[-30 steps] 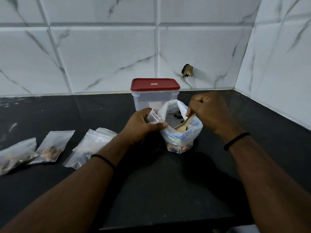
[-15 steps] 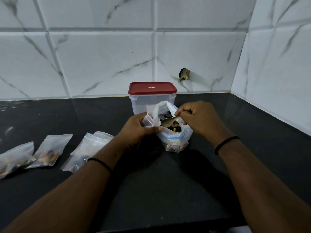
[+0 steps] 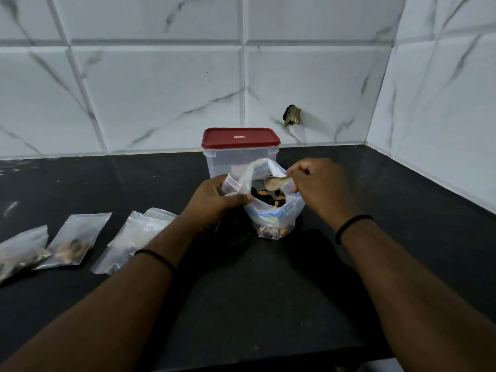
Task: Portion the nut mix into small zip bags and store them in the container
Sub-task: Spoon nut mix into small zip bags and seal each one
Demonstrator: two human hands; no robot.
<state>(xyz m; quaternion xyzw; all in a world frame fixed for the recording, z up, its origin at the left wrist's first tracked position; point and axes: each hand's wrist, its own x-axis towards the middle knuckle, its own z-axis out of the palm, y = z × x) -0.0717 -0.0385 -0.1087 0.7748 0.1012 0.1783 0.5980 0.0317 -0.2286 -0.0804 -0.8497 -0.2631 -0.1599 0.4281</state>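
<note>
Black tabletop [image 3: 268, 291]; right hand [image 3: 319, 191] pinches spoon [image 3: 276, 182] over nut bag [image 3: 271, 208], bowl pointing left toward small zip bag [image 3: 231, 185] pinched by left hand [image 3: 214, 204].

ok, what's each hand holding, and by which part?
Left hand grips a small zip bag near its mouth; right hand pinches the spoon by its handle.

We are in a home kitchen corner. We see a glossy black stone tabletop [image 3: 268, 304] meeting white marble-patterned wall tiles [image 3: 161, 89] on two sides. A clear plastic food container [image 3: 236, 159] with a red lid [image 3: 240, 136] stands by the wall, and small zip bags [image 3: 72, 242] of nuts lie on the tabletop.
</note>
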